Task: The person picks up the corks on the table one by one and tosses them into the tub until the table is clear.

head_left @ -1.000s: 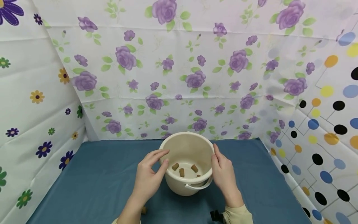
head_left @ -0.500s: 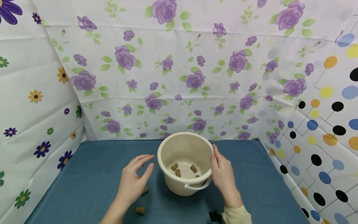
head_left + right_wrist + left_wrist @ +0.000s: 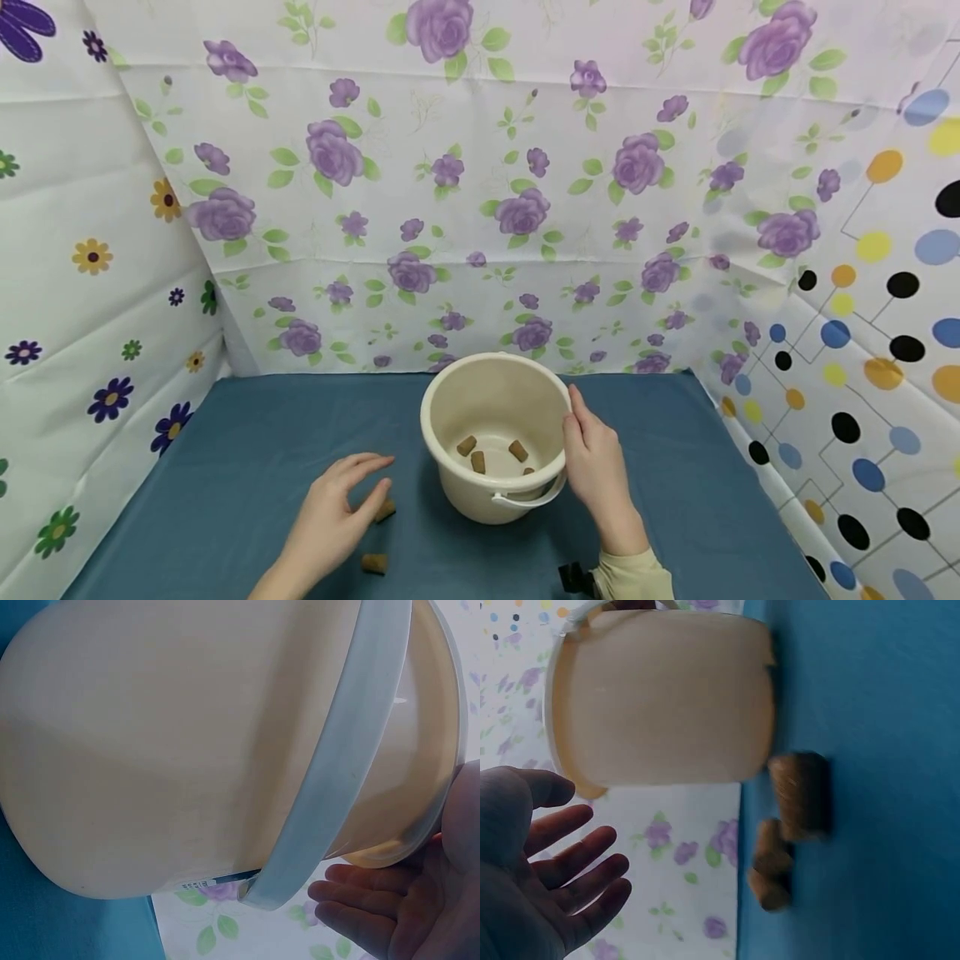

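Observation:
A cream bucket (image 3: 483, 500) stands on the blue cloth with several brown corks (image 3: 518, 451) on its inside floor. Its pale handle (image 3: 337, 765) hangs down on the near side. My right hand (image 3: 597, 462) rests against the right of the rim, fingers extended along the outside in the right wrist view. Left of the bucket, my left hand (image 3: 327, 517) hovers with fingers spread and nothing in them. Beside it lie a cork (image 3: 385, 510) and a nearer cork (image 3: 374, 564). In the left wrist view a third cork (image 3: 769, 891) shows, hidden from the head view.
Blue cloth (image 3: 247, 483) covers the table. A flowered sheet (image 3: 465, 208) hangs behind, with patterned sheets on the left and right sides. A black strap (image 3: 577, 578) sits by the right sleeve.
My left hand has come away from the bucket's left rim and moved left and nearer, over the cloth. Loose corks have come into view. My right hand stays at the rim.

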Demonstrator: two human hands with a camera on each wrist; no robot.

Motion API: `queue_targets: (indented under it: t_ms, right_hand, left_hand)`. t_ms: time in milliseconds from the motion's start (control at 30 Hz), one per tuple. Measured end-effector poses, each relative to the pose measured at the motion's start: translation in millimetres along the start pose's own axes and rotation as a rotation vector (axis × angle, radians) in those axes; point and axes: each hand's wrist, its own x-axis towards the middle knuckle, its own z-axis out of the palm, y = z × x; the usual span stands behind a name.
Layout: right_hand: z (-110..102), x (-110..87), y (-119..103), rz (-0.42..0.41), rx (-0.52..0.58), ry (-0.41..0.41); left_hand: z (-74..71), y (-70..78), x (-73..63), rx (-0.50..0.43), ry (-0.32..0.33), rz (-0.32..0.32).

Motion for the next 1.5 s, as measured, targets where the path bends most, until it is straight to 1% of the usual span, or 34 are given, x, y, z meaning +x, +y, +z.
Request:
queue_targets:
  t_ms: [100, 200, 367, 500, 633, 733, 833, 933, 1167, 1500]
  right_hand:
    - [0, -1.0, 1, 0.005, -0.001, 0.001]
    - [0, -1.9, 1, 0.005, 0.0, 0.002]
    - [0, -1.8, 1, -0.007, 0.001, 0.012]
    - [2, -1.0, 1, -0.013, 0.0, 0.017]
    - [2, -1.0, 0, -0.008, 0.007, 0.002]
    - [3, 0.3, 0, -0.008, 0.012, -0.003]
    - [3, 1.4, 0, -0.006, 0.013, -0.002]
    - [3, 1.8, 0, -0.006, 0.008, -0.001]
    - [1, 2.8, 0, -0.021, 0.007, 0.003]
    - [0, -0.2, 1, -0.013, -0.002, 0.009]
  left_hand:
    - [-3.0, -7.8, -6.0, 0.033, -0.053, -0.047]
    - [-5.2, -15.3, -10.5, 0.05, -0.121, -0.091]
    - [-7.9, -25.3, -15.7, 0.053, -0.207, -0.121]
    - [-11.0, -31.4, -19.4, 0.07, -0.254, -0.092]
    - [-14.0, -35.8, -22.1, 0.103, -0.286, -0.044]
    - [-14.8, -37.5, -21.9, 0.124, -0.311, -0.018]
    - [-14.4, -37.9, -20.9, 0.146, -0.338, -0.007]
    - [-12.9, -38.1, -20.3, 0.161, -0.363, -0.005]
    - [-8.1, -37.5, -18.7, 0.193, -0.388, 0.007]
    - [-5.0, -37.3, -17.2, 0.164, -0.458, -0.038]
